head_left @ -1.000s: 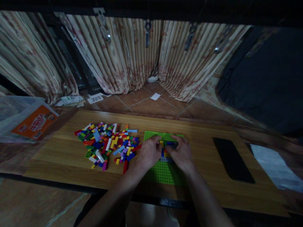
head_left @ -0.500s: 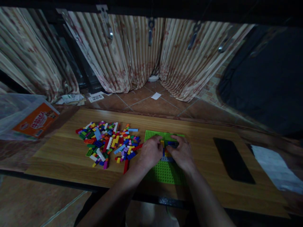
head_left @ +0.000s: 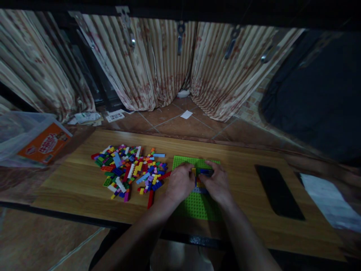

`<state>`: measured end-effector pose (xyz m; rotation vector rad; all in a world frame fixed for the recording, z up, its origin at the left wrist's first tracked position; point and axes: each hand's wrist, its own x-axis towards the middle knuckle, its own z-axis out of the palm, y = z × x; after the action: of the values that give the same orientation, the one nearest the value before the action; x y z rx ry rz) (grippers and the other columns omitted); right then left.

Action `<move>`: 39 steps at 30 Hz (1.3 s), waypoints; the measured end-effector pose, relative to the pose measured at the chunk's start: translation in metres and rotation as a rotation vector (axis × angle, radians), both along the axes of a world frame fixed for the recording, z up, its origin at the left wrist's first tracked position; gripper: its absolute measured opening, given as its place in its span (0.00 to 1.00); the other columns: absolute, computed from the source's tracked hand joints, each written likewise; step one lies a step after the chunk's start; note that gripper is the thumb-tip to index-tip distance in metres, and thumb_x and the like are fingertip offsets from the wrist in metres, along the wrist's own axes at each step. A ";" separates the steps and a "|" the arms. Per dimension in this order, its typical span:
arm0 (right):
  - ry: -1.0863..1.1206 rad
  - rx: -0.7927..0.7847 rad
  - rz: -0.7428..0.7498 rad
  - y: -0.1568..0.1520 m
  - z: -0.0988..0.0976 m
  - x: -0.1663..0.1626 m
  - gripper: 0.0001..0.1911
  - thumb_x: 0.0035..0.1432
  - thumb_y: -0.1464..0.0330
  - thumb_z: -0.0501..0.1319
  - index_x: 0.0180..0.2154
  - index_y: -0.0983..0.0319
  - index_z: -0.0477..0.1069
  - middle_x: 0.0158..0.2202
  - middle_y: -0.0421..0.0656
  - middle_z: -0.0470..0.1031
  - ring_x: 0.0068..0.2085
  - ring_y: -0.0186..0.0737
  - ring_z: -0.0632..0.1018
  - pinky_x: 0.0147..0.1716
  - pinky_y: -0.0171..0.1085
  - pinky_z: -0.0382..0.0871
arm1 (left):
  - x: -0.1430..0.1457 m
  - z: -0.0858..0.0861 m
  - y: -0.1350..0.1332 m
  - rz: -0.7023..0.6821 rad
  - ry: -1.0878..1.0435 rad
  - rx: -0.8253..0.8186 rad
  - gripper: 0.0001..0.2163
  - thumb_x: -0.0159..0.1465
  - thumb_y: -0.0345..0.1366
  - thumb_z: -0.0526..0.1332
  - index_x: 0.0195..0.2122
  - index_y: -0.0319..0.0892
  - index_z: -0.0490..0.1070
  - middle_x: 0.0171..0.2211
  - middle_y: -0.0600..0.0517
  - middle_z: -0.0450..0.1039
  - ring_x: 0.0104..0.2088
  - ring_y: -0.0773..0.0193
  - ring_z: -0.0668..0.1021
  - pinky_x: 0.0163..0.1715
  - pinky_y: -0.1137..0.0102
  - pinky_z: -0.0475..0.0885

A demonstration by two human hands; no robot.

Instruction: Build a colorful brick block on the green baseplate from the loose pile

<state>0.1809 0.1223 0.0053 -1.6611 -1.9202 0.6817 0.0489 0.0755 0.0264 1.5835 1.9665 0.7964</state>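
A green studded baseplate (head_left: 197, 209) lies on the table under both of my hands. Small toy bricks stand on it between them, among them a yellow brick (head_left: 193, 171) and a grey-blue brick (head_left: 200, 190). My left hand (head_left: 182, 181) is curled at the left side of these bricks, its fingertips by the yellow one; what they grip, if anything, is hidden. With thumb and forefinger, my right hand (head_left: 216, 181) closes around a dark blue brick (head_left: 205, 171) on the upper part of the built bricks. My fingers cover much of the build.
Left of the baseplate spreads a heap of loose coloured bricks (head_left: 124, 169), with a long red brick (head_left: 150, 198) near its front. A black flat object (head_left: 278, 192) lies at the right on the wooden table (head_left: 239, 150). Beyond the left edge stands a clear plastic bin (head_left: 17, 131).
Both hands stay in nearly the same place over the bricks. The whole view has shifted very slightly.
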 end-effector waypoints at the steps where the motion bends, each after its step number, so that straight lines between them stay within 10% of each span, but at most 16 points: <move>1: 0.003 -0.003 0.001 0.000 0.000 0.000 0.29 0.47 0.65 0.61 0.54 0.63 0.68 0.53 0.53 0.70 0.55 0.57 0.69 0.53 0.53 0.63 | 0.000 0.000 0.000 0.001 -0.001 -0.002 0.14 0.61 0.28 0.54 0.44 0.39 0.76 0.40 0.46 0.79 0.38 0.60 0.80 0.44 0.68 0.73; 39: 0.123 -0.038 0.163 0.007 -0.004 0.015 0.28 0.42 0.65 0.65 0.49 0.61 0.71 0.51 0.48 0.69 0.53 0.49 0.71 0.55 0.47 0.63 | -0.012 -0.002 -0.001 -0.097 -0.101 -0.069 0.20 0.57 0.27 0.59 0.52 0.39 0.72 0.41 0.48 0.77 0.40 0.61 0.79 0.43 0.70 0.74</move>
<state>0.1954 0.1291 0.0009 -1.4602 -1.9794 0.8676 0.0370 0.0744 0.0247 1.5554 1.8125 0.7470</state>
